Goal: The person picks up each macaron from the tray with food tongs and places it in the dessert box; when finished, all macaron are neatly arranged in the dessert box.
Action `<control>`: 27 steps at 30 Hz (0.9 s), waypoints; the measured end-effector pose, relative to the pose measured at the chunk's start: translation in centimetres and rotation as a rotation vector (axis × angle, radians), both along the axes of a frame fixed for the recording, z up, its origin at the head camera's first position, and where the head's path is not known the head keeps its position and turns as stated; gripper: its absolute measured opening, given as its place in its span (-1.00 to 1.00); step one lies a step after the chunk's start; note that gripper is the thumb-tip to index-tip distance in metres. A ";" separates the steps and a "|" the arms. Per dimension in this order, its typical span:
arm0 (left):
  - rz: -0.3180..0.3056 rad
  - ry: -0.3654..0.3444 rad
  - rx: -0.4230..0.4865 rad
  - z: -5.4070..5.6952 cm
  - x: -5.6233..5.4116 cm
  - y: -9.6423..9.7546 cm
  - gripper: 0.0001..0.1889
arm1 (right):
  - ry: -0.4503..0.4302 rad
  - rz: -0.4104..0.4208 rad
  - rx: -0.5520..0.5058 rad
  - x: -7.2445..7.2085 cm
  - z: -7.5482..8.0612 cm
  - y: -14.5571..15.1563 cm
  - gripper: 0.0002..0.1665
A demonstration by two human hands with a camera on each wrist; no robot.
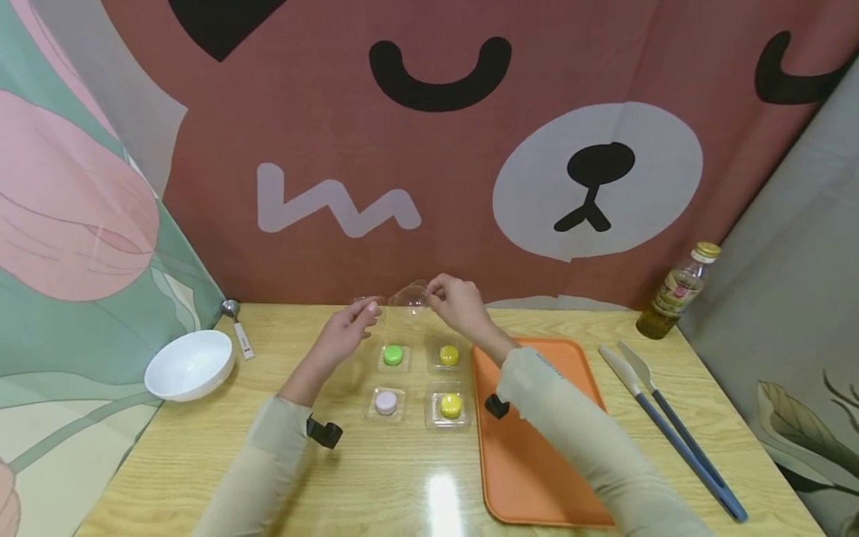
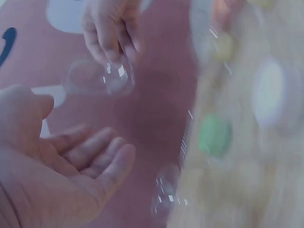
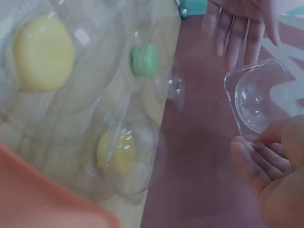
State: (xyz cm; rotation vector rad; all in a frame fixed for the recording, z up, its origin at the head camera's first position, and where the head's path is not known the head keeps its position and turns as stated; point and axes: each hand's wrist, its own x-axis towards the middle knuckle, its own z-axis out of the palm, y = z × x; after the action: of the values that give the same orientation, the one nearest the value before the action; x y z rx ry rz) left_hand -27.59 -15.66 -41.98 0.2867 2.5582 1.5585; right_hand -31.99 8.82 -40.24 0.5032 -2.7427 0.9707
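My right hand point(image 1: 459, 304) pinches the edge of a clear plastic domed lid point(image 3: 259, 100) between thumb and fingers, raised above the back of the table. Across from it, my left hand point(image 1: 344, 333) is held with its fingers extended and nothing in its grasp, apart from the lid in the left wrist view. Below the hands lie a green macaron point(image 1: 392, 355), a lilac macaron point(image 1: 385, 403) and two yellow macarons, one behind point(image 1: 449, 356) and one nearer point(image 1: 451, 406), in clear plastic packs. Another clear domed piece point(image 2: 166, 195) shows near the table's back edge.
An orange tray point(image 1: 537, 477) lies right of the macarons. Beyond it are blue-handled tongs point(image 1: 691, 440) and a bottle point(image 1: 674, 292) with a yellow cap. At the left stand a white bowl point(image 1: 191, 365) and a measuring spoon point(image 1: 239, 332). A printed curtain point(image 1: 322, 97) hangs behind.
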 end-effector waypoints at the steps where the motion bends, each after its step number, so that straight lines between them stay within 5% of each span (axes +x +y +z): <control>1: -0.002 -0.049 0.065 0.5 0.1 0.3 -0.30 | 0.024 -0.003 0.003 0.1 0.3 -0.2 -0.87; 7: -0.108 -0.204 0.255 1.4 0.2 1.3 -0.16 | 0.081 -0.001 -0.030 0.9 1.1 -1.0 -0.90; 15: -0.163 -0.319 0.430 1.0 0.3 1.0 -0.30 | 0.175 0.069 -0.038 1.1 0.1 -0.8 -0.90; 21: -0.194 -0.261 0.371 0.8 0.0 0.1 -0.30 | 0.111 0.165 -0.022 1.2 -0.3 -0.1 -0.90; 27: -0.259 -0.124 0.175 0.2 -0.6 -1.6 -0.26 | -0.110 0.361 -0.023 1.5 0.0 1.1 -0.59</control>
State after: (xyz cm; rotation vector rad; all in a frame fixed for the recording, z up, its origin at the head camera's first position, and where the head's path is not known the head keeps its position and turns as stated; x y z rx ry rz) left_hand -28.23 -17.30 -41.81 0.5006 2.1946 1.6444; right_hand -30.53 9.88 -40.24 0.9950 -2.7883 1.1370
